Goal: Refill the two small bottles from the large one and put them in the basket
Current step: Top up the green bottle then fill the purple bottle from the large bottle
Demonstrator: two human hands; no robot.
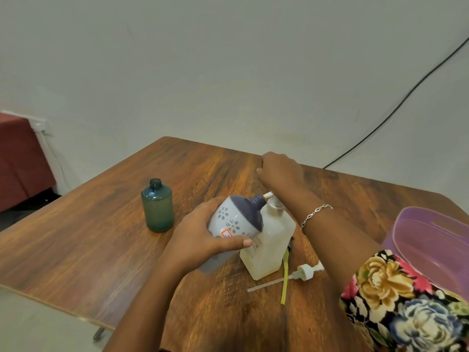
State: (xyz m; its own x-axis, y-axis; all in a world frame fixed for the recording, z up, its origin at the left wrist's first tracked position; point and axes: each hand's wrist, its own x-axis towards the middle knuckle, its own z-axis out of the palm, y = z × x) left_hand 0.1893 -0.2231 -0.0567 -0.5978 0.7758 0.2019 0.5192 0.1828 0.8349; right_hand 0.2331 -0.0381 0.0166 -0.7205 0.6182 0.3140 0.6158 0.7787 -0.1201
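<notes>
The flowered sleeve sits closest to me, on the right arm that reaches over the large bottle. The right hand hovers beyond the pump with its fingers curled; I cannot tell whether it grips anything. The left hand wraps round the white-and-purple bottle, tipping its open neck up to the pump spout, I judge to catch what comes out. The large bottle looks mostly full of pale liquid. The teal bottle stands uncapped, well apart on the left; I cannot read its level. A loose pump head lies on the table. The purple basket waits to the right, no bottle showing in it.
</notes>
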